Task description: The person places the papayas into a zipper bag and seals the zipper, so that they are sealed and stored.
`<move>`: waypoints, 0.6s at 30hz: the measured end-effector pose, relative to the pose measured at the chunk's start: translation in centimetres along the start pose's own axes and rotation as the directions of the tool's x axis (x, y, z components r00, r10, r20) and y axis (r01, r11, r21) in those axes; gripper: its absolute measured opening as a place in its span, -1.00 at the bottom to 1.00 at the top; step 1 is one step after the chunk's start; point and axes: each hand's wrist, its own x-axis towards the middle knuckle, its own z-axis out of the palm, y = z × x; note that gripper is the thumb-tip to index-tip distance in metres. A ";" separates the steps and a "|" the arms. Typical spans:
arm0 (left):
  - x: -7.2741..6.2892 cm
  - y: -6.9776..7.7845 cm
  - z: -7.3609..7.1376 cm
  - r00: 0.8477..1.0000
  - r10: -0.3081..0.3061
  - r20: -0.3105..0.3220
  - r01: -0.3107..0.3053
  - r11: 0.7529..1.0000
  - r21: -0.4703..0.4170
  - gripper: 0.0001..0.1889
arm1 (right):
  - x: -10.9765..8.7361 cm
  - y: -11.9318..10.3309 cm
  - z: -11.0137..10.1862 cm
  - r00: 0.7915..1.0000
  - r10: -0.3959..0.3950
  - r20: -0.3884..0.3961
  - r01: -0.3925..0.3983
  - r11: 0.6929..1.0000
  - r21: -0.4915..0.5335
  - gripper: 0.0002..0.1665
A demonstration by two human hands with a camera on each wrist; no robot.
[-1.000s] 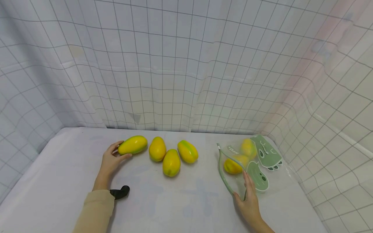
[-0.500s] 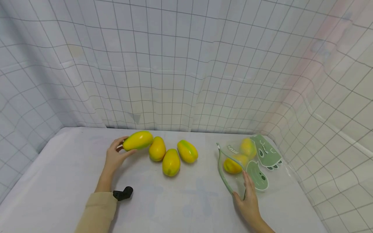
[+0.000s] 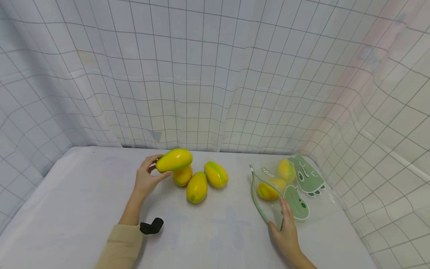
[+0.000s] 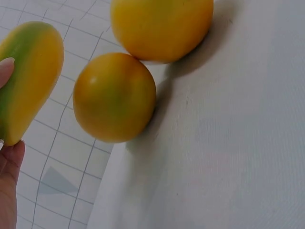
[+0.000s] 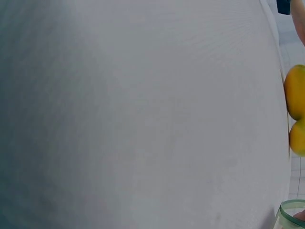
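Note:
My left hand grips a yellow-green mango between thumb and fingers, lifted above the table. In the head view it partly covers another mango behind it. In the left wrist view the held mango is at the left edge, apart from two lying mangoes. A clear zip bag with green animal prints lies at the right, two mangoes inside. My right hand is at its mouth, thumb and straight fingers spread against the green-edged rim, which stands apart.
Two more mangoes, one in front and one to the right, lie mid-table on the white cloth. A black wrist mount sticks out from the left sleeve. A grid-patterned curtain encloses the back and sides.
My left hand has lifted the mango off the table and carried it right, over the neighbouring mango. My right hand and the bag have stayed in place.

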 end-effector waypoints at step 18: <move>-1.3 4.3 4.5 0.996 0.060 0.061 -0.058 0.998 -0.026 -0.42 | 0.0 0.0 0.0 1.000 0.003 -0.001 -0.003 1.000 -0.002 0.22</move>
